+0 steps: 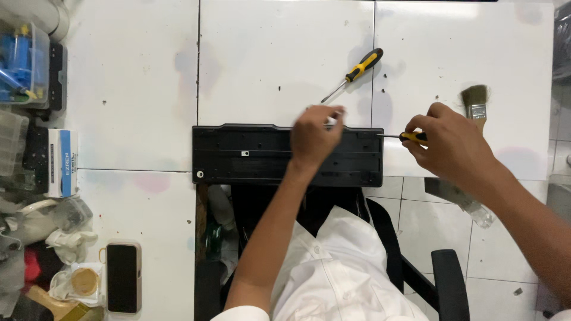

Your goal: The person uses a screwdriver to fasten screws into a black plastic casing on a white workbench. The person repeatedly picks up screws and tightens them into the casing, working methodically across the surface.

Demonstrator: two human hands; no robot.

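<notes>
White tabletop panels [137, 89] with grey seams and small dark specks fill the upper view, and tiled floor is seen below at the right. At the far left, a clear plastic box holding blue parts [22, 62] is set near the edge, with a white and blue cardboard box [61, 162] below it. Lower down, a dark smartphone in a pale case [122, 277] is laid flat beside a small round tin [84, 281]. At the table's front edge, a long black plastic keyboard casing [250, 154] is laid with its underside up. The left hand [314, 138] is rested on the casing's upper edge, its fingers curled together around something small and pale that cannot be made out. Well above, a yellow and black screwdriver [354, 72] is lying loose. The right hand [453, 145] is clamped on a second yellow-handled screwdriver [409, 136], whose tip is touching the casing's right end. Just behind this hand, a flat bristle paintbrush [474, 101] is seen.
</notes>
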